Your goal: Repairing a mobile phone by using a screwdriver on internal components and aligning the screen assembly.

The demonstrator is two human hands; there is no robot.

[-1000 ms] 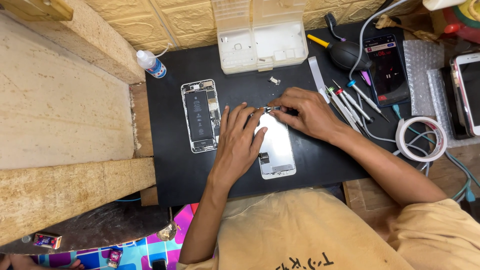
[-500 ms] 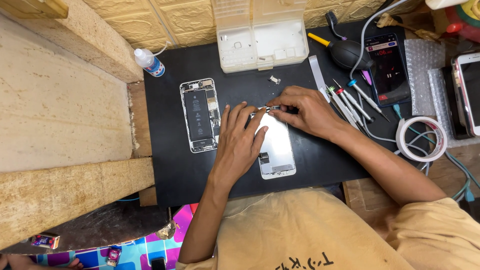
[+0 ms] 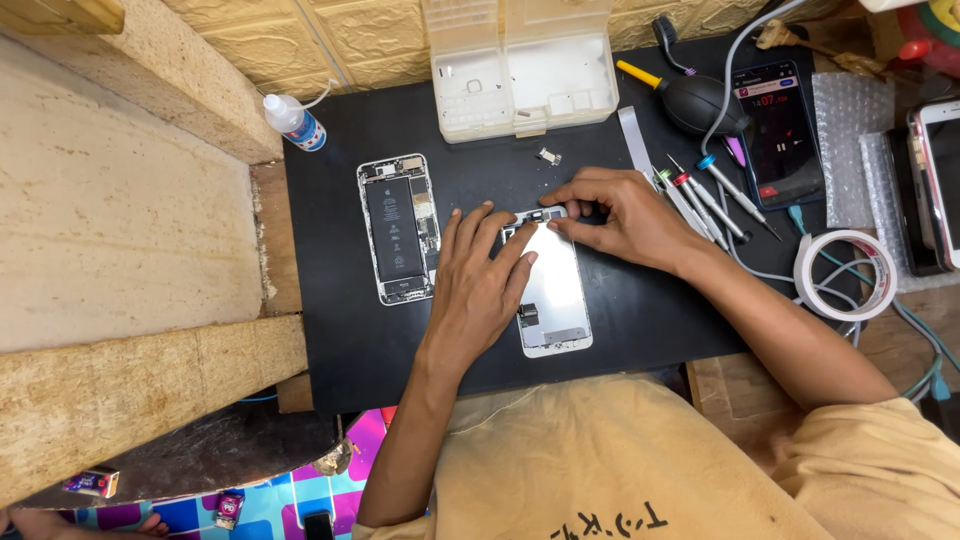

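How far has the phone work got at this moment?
Done: the opened phone body lies apart on the black mat, its insides showing. In hand: the left hand presses on the detached screen panel while the right hand works at its top edge. Left: the two halves are not yet joined; screwdrivers lie unused.

Matt black mat [image 3: 330,330], rough wooden bench [image 3: 120,240], glossy metal screen panel [image 3: 555,290].

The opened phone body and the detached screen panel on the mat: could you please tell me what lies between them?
In the head view, the left hand lies between the opened phone body and the screen panel, its fingers resting on the panel's edge.
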